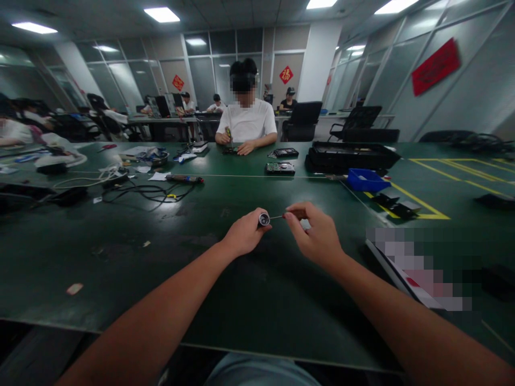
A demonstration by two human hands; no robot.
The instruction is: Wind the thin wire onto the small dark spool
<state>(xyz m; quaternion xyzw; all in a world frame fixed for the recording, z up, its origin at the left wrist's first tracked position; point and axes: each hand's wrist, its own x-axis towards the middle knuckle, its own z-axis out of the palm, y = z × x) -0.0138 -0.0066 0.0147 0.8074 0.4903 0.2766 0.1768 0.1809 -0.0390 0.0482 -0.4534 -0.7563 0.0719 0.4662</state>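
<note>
Over the middle of the green table, my left hand (245, 231) is closed around a small round dark part (264, 219) with a silvery rim. Its open-looking round face is turned toward me. To the right, my right hand (316, 230) pinches a thin metal-shafted tool (277, 217) with a dark reddish end at the fingers. The shaft points left, and its tip reaches the rim of the round part. Whether the tip is inside it or only touching, I cannot tell. The tool's exact kind is too small to make out.
A person in a white shirt (247, 120) works across the green table (225, 311). Hard drives (280, 168), a black case (352, 155) and a blue bin (367, 180) lie farther off. Cables (155, 193) and an electric screwdriver (185, 178) lie left; a blurred booklet (418, 271) lies right.
</note>
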